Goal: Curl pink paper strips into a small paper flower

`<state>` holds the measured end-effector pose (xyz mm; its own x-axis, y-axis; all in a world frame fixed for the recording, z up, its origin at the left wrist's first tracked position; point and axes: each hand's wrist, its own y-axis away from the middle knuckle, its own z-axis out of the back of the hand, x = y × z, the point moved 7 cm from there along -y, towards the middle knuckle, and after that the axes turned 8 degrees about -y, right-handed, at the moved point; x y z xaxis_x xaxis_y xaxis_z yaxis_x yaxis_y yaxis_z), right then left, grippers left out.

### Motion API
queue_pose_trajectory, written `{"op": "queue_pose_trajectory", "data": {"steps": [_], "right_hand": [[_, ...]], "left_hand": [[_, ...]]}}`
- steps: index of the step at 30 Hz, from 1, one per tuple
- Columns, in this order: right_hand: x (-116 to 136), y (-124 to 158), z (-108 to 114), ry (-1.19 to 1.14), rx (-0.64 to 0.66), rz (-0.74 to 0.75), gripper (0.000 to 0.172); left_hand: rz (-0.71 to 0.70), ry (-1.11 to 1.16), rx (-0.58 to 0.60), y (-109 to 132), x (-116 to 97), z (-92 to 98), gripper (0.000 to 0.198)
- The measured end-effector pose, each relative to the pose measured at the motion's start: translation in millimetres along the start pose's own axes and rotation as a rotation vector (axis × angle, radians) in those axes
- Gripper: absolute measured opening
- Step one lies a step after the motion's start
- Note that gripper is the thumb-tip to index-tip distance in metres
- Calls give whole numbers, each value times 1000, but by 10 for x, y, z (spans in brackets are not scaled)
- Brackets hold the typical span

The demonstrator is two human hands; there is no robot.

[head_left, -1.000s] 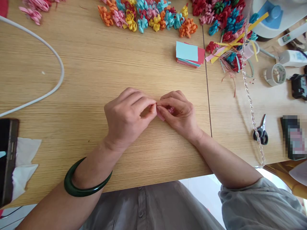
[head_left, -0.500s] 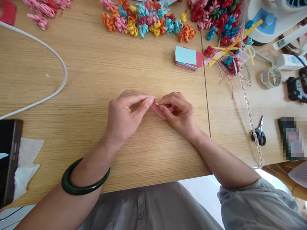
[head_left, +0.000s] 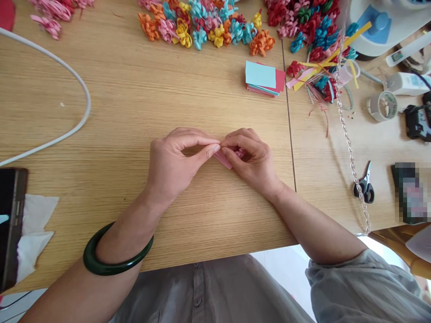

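Above the middle of the table, a pink paper strip piece [head_left: 223, 159] is pinched between both my hands. My left hand [head_left: 178, 163] holds its upper left edge between thumb and forefinger. The thumb and forefinger of my right hand [head_left: 251, 157] close on it right beside, the fingertips of both hands meeting. More pink, cut into narrow loops, shows inside the curl of my right hand, partly hidden by the fingers. A dark green bangle [head_left: 116, 262] is round my left wrist.
Beyond my hands lie a stack of coloured paper [head_left: 261, 75] and curled paper flowers [head_left: 215, 33]. Scissors [head_left: 365, 186], a tape roll [head_left: 383, 106] and a hanging beaded cord [head_left: 346, 125] are at the right. A white cable [head_left: 88, 96] and a phone [head_left: 11, 224] lie left.
My left fingertips have shifted slightly right and down along the pink paper, up against my right fingertips. My right hand stays nearly still, and the view has shifted a little.
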<state>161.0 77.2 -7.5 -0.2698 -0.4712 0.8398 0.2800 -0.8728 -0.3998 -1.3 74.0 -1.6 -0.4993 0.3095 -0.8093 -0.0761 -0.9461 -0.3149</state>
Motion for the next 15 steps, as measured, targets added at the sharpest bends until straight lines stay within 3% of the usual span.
{"op": "queue_pose_trajectory", "data": {"steps": [8, 15], "right_hand": [[-19, 8, -11, 2, 11, -25, 8], [-30, 12, -12, -2, 30, -67, 10]], "left_hand": [[-125, -191, -23, 4, -118, -2, 14], [-88, -174, -7, -3, -112, -1, 12]]}}
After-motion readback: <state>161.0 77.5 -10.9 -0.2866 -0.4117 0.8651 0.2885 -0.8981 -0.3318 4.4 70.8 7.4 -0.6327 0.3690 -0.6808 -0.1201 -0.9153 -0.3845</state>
